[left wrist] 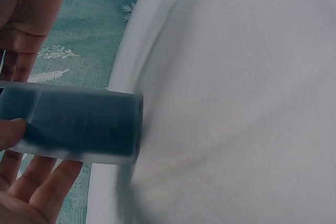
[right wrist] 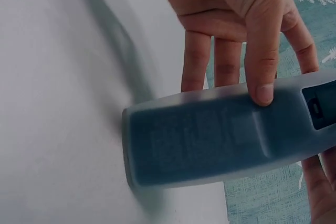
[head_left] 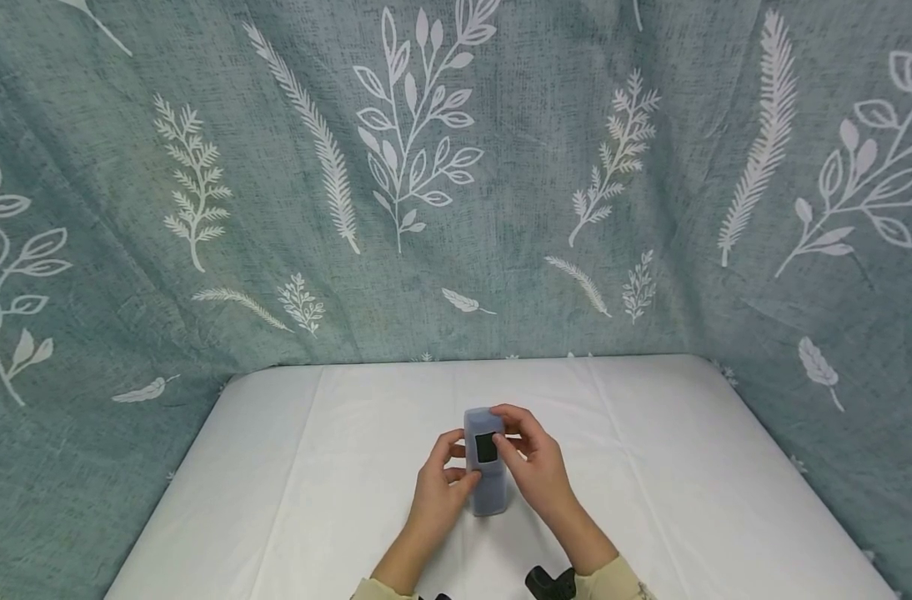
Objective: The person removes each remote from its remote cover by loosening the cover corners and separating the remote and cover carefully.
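Note:
Both hands hold a long, slim dark-blue device in a frosted translucent cover [head_left: 489, 492]. Its black rectangular window [head_left: 486, 447] faces me. From the left side, my left hand [head_left: 443, 493] grips it, the thumb pressed on the face just below the window and the fingers along the edge. My right hand [head_left: 542, 467] pinches the upper right side, its thumb at the window's edge. In the right wrist view, the device's cover [right wrist: 194, 145] shows faint raised shapes beneath, and the left thumb [right wrist: 262, 94] lies on it. The device's rear is hidden.
A white cloth [head_left: 351, 467] covers the table beneath the hands. Behind and to both sides hangs a green leaf-patterned curtain [head_left: 501, 275]. A black object [head_left: 549, 583] sits by the right sleeve [head_left: 613, 579].

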The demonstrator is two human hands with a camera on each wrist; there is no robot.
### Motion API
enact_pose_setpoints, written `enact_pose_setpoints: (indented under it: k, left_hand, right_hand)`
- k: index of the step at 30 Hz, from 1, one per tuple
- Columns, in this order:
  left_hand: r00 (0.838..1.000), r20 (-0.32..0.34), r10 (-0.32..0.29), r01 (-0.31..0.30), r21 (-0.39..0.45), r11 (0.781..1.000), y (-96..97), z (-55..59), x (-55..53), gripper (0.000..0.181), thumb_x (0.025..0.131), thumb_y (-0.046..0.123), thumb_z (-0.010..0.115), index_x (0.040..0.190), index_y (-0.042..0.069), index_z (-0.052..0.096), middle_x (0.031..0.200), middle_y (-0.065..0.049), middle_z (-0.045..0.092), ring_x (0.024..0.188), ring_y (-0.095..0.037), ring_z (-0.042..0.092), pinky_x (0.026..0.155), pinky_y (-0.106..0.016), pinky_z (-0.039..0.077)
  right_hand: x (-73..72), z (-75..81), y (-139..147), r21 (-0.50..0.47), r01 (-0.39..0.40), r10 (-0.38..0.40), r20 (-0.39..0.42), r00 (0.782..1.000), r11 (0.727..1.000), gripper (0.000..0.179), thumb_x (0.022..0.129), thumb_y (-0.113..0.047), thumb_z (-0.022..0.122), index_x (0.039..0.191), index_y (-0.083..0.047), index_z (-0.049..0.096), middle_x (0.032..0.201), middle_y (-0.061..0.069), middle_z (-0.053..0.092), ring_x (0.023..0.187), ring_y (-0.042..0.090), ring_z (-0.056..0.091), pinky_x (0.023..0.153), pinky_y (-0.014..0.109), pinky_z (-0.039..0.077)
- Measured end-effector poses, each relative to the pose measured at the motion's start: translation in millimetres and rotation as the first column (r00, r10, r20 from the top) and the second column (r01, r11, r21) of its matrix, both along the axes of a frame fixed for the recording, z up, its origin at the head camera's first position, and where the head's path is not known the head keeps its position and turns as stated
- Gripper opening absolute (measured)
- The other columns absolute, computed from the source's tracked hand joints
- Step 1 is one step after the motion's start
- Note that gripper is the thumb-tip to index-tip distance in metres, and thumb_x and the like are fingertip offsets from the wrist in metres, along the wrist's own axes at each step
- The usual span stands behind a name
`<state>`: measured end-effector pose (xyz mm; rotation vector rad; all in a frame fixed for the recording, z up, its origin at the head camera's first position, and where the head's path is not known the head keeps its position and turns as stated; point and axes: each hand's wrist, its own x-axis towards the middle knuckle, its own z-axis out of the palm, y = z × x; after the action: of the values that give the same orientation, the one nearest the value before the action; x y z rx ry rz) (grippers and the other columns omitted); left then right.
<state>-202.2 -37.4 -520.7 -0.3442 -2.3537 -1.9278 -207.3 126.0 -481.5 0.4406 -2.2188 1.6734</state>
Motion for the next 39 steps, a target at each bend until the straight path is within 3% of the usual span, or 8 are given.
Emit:
enact_pose_setpoints:
  k: [6, 12, 16, 21, 29, 39]
  left_hand:
    - [1.0, 0.015, -0.014, 0.014, 0.001, 1.0, -0.3, -1.6, 0.1, 0.06, 0.087, -0.005, 0.07, 0.137, 0.021, 0.05, 0.122, -0.015, 0.062, 0.096, -0.021, 0.069, 0.083, -0.028, 0.059]
    - [0.999, 0.044, -0.017, 0.012, 0.118, 0.993, -0.5, 0.2, 1.4, 0.064, 0.088, -0.001, 0.07, 0.141, 0.023, 0.044, 0.13, -0.014, 0.055, 0.102, -0.023, 0.069, 0.085, -0.027, 0.058]
    - [1.0, -0.026, 0.014, -0.009, 0.157, 0.988, -0.5, 5.4, 0.1, 0.061, 0.087, 0.003, 0.074, 0.139, 0.021, 0.047, 0.128, -0.01, 0.057, 0.105, -0.024, 0.067, 0.085, -0.026, 0.057]
    - [0.992, -0.125, 0.034, -0.017, 0.135, 0.991, 0.6, 15.9, -2.5, 0.059, 0.087, 0.006, 0.075, 0.137, 0.027, 0.051, 0.127, -0.004, 0.06, 0.107, -0.023, 0.064, 0.086, -0.027, 0.057]
    - [0.958, -0.288, 0.013, 0.002, 0.051, 0.999, 2.9, 32.1, -6.2, 0.05, 0.09, 0.005, 0.072, 0.132, 0.027, 0.057, 0.126, 0.0, 0.061, 0.106, -0.021, 0.065, 0.085, -0.031, 0.059]
    - [0.949, -0.316, 0.027, -0.015, 0.04, 0.999, 6.5, 34.3, -6.9, 0.037, 0.09, 0.003, 0.071, 0.121, 0.021, 0.062, 0.117, 0.0, 0.063, 0.104, -0.022, 0.065, 0.083, -0.029, 0.059]
  right_hand:
    - [0.7, -3.1, 0.5, 0.025, -0.004, 0.006, -0.074, 0.997, 1.0, 0.034, 0.096, -0.005, 0.064, 0.127, -0.02, 0.06, 0.111, 0.004, 0.069, 0.101, 0.017, 0.066, 0.085, 0.026, 0.058]
    - [4.0, -1.3, 0.0, 0.051, 0.011, -0.006, -0.087, 0.996, 0.999, 0.035, 0.095, -0.001, 0.064, 0.127, -0.015, 0.059, 0.113, 0.007, 0.068, 0.101, 0.017, 0.067, 0.085, 0.026, 0.059]
    - [7.1, 1.8, -1.3, 0.072, 0.033, -0.026, -0.087, 0.996, 0.997, 0.036, 0.093, 0.005, 0.063, 0.127, -0.008, 0.059, 0.113, 0.013, 0.067, 0.1, 0.023, 0.067, 0.084, 0.026, 0.059]
    - [8.2, 2.1, -1.5, 0.079, 0.044, -0.036, -0.094, 0.995, 0.996, 0.036, 0.093, 0.006, 0.063, 0.126, -0.007, 0.058, 0.114, 0.014, 0.067, 0.101, 0.024, 0.067, 0.084, 0.026, 0.059]
    - [5.0, -7.3, 2.2, 0.046, 0.024, -0.019, -0.106, 0.994, 0.999, 0.036, 0.094, -0.002, 0.066, 0.126, -0.018, 0.06, 0.117, 0.002, 0.067, 0.103, 0.012, 0.066, 0.086, 0.026, 0.059]
    - [7.1, -6.3, 2.4, 0.044, 0.033, -0.028, -0.111, 0.993, 0.998, 0.038, 0.092, 0.001, 0.067, 0.125, -0.018, 0.061, 0.116, -0.001, 0.068, 0.103, 0.008, 0.064, 0.085, 0.026, 0.059]
